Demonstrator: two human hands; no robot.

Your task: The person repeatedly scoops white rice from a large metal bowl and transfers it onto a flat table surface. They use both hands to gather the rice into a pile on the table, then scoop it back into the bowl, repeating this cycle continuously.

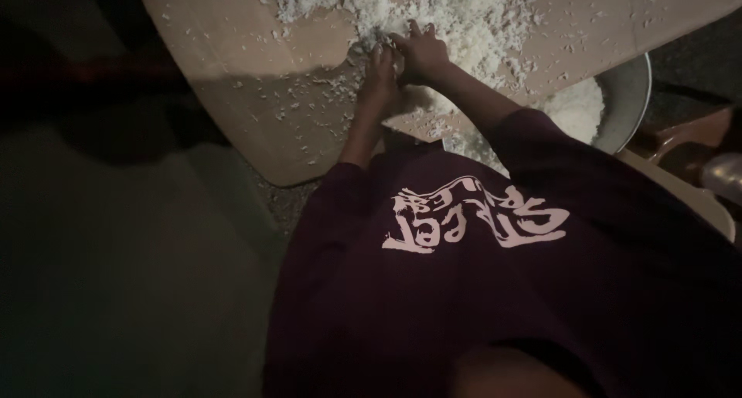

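While I look down past my dark maroon shirt (495, 290), both of my hands meet at the near edge of a heap of white shredded flakes (433, 11) spread on a pale wooden board (232, 66). My left hand (379, 77) lies knuckles up with its fingers curled down into the flakes, touching them; whether it grips a clump or only presses on it I cannot tell, since the fingertips are buried and the light is dim. My right hand (421, 50) sits just beside the left one, touching it, with fingers partly spread and their tips resting in the same heap; it looks loosely open, yet I cannot say for sure that nothing is held beneath the palm.

The main heap lies just beyond my fingertips and runs off to the far right of them. Loose flakes are scattered over the board to the left of my left hand and near my left wrist. Below my right forearm, to the right of both hands, a round metal bowl (630, 96) stands partly under the board's edge, holding more of the white flakes (576, 108). Well to the right of the bowl, a brown object (688, 147) shows dimly; I cannot tell what it is.
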